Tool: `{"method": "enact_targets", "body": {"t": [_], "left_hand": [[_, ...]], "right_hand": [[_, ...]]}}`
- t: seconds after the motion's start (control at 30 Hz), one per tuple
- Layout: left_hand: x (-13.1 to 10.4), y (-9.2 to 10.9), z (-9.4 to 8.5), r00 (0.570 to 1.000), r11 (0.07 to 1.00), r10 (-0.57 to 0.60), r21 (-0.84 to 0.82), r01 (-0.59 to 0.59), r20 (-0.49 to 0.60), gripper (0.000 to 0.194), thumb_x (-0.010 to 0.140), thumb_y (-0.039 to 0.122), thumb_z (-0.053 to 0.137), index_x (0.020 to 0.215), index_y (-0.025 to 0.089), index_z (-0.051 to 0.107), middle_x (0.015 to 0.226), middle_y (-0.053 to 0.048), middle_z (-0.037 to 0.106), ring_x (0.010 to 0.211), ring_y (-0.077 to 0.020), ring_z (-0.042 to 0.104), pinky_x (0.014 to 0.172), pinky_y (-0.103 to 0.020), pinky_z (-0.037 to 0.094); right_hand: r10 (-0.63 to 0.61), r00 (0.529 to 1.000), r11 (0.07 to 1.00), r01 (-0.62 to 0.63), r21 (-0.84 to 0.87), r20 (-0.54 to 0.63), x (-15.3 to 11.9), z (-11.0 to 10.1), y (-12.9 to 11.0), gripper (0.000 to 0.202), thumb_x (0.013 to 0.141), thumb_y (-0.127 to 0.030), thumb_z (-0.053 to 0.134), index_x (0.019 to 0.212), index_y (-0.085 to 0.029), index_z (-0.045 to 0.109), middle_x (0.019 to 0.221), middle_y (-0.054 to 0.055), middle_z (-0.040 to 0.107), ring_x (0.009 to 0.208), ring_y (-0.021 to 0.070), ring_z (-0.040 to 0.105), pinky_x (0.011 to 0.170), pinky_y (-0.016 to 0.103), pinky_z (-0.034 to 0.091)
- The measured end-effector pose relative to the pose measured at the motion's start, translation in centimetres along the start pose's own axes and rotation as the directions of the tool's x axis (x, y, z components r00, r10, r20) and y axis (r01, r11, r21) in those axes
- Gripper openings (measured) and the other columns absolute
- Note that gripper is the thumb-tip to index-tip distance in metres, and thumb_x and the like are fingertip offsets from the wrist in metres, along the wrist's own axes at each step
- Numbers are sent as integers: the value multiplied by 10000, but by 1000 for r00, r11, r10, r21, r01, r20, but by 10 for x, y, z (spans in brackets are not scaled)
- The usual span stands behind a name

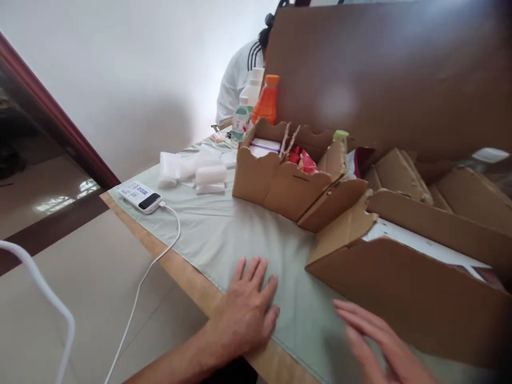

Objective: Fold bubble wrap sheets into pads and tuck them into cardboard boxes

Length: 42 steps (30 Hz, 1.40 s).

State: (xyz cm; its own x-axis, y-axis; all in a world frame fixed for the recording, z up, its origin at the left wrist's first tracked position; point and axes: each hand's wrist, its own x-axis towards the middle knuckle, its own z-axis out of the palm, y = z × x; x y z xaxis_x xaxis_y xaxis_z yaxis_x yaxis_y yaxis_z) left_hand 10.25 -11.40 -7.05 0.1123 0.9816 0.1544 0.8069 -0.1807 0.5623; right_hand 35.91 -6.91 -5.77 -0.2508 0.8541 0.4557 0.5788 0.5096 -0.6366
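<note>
My left hand [248,312] lies flat on the pale green cloth [216,229] near the table's front edge, its fingers spread and holding nothing. To its right, my right hand [380,341] is beside the large cardboard box [400,288], with fingers stretched out and nothing in them; its lower part is cut off by the frame. A white flat item lies inside that box. Further back, a smaller cardboard box [276,184] holds a white and purple pack [266,145] and red packets [307,161].
Clear plastic packs [211,175] and a white power bank [140,196] with a white cable lie at the left. An orange bottle [266,101] and other bottles stand behind the smaller box. A person in a white sleeve [236,77] is beyond, beside a large brown panel [380,69].
</note>
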Motion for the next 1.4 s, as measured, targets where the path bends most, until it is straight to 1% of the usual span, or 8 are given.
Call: {"method": "enact_targets", "body": {"t": [0.17,0.5,0.67,0.8,0.97,1.2,1.3,1.4], "left_hand": [[-6,-7,12,993,986,82,-136,-93,-84,672,891,352,672,1520,188,501,1631,-180,446,1534,-413,350,1271,-670,197],[3,-26,37,986,963,93,-241,-124,-136,529,833,428,692,1291,163,665,1480,-193,593,1461,-434,433,1245,-697,235],[2,-29,49,979,950,110,-272,-155,-172,459,852,407,679,1269,216,679,1420,-158,640,1437,-431,470,1234,-715,248],[0,-26,39,982,938,62,-326,-119,-180,451,854,393,663,1257,193,678,1397,-171,649,1435,-413,474,1252,-710,223],[-2,-23,28,991,932,57,-350,-97,-124,452,808,336,670,1231,178,691,1394,-158,654,1429,-396,476,1270,-678,230],[-1,-22,31,975,890,2,-445,-103,-222,443,769,247,673,1205,181,711,1289,-145,704,1381,-385,535,1277,-680,207],[-2,-21,23,966,864,-15,-489,-118,-258,389,801,220,639,1180,188,720,1274,-148,710,1363,-371,559,1255,-668,270],[-7,-21,15,948,765,-183,-644,-28,-259,431,838,187,600,1260,200,685,1381,-145,663,1360,-338,571,1199,-599,401]], "right_hand": [[-448,863,894,427,137,232,104,86,-92,234,973,-156,570,1086,-271,740,1127,47,793,1022,200,758,935,345,612],[-472,684,763,633,-130,557,236,248,-157,289,889,-101,615,1122,-160,776,1532,175,560,1384,362,512,1050,550,525],[-429,700,684,665,-301,572,275,262,-160,282,912,-36,533,1010,-122,783,1649,178,409,1515,410,345,1066,568,458],[-382,643,662,691,-289,663,284,261,-163,358,939,3,455,1171,-68,719,1431,211,627,1417,360,482,1083,508,426],[-529,728,704,663,-254,437,257,223,-162,365,986,-134,513,1328,-99,638,1416,183,636,1339,338,527,1043,481,440],[-414,622,691,690,-216,664,284,259,-177,317,883,9,534,1013,-146,779,1538,160,558,1430,351,478,1047,507,460],[-439,656,712,671,-207,614,279,255,-184,361,919,-11,517,1194,-118,725,1464,173,619,1364,318,547,1069,478,453],[-516,768,807,584,-86,380,241,199,-176,297,979,-141,525,1224,-146,693,1444,160,630,1354,308,549,1106,479,427]]}}
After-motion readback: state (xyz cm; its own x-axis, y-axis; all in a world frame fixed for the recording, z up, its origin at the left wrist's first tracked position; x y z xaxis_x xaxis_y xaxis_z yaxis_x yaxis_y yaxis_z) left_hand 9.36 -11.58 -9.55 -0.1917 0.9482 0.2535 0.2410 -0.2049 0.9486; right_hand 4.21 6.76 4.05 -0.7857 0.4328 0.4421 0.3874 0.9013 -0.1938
